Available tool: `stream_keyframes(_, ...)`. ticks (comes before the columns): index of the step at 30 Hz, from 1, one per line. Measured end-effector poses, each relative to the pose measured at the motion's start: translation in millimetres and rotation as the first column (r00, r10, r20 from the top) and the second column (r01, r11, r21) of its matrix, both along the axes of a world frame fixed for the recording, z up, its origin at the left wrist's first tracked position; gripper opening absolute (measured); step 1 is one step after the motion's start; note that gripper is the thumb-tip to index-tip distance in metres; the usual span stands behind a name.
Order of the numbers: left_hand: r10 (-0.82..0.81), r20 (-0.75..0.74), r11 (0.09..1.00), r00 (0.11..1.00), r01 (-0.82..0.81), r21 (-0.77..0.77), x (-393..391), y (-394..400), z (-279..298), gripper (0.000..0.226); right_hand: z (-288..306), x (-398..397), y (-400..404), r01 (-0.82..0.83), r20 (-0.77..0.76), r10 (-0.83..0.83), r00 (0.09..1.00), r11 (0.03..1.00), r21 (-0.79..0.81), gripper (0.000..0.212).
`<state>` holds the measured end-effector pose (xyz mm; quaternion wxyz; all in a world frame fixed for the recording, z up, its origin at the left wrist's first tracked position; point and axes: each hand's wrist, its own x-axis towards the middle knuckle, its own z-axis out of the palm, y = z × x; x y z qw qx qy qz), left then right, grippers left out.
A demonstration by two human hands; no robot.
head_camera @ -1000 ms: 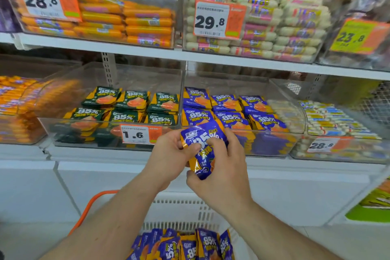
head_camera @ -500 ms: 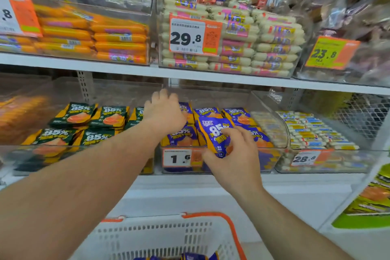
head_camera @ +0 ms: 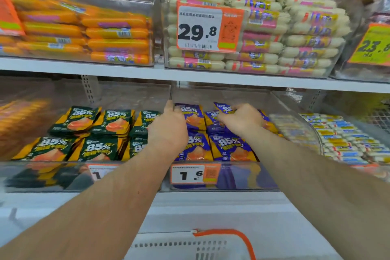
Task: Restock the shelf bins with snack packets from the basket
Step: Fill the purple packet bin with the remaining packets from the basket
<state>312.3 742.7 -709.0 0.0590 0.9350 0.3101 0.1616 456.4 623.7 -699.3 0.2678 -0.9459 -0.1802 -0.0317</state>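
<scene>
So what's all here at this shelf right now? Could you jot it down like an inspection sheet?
Surface: white shelf carrying clear bins.
Job's things: purple snack packets fill the clear bin tagged 1.6; white basket with an orange handle sits below, contents out of view.
Clutter: nothing seen.
Grips: left hand rests on a rear purple packet, fingers fairly straight; right hand pinches a purple packet over the back row.
Cables: nothing seen.
Surroundings: green packets in the bin to the left; orange sausages and pale sausages on the upper shelf, the latter tagged 29.8; small wrapped sticks to the right.
</scene>
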Motion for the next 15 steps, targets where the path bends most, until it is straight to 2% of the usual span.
stream_keyframes(2,0.009,-0.006,1.0,1.0,-0.009,0.007,-0.3,-0.4,0.4,0.069,-3.6,16.9,13.0,-0.012,-0.013,0.011,1.0,0.999,-0.043,0.045)
stream_keyframes(6,0.018,-0.005,1.0,1.0,-0.018,0.022,-0.6,-2.5,0.6,0.075,-14.5,35.9,34.5,-0.061,0.032,0.068,0.997,0.984,-0.168,0.064)
stream_keyframes(11,0.017,0.017,1.0,1.0,-0.017,0.005,-2.1,-2.6,0.2,0.077,-30.8,49.4,50.8,-0.143,-0.021,0.143,0.989,0.944,-0.297,0.069)
stream_keyframes(15,0.012,0.014,1.0,1.0,-0.012,0.009,-2.4,-2.9,0.6,0.075,-35.0,56.5,56.2,-0.222,-0.055,0.217,0.975,0.896,-0.385,0.049)
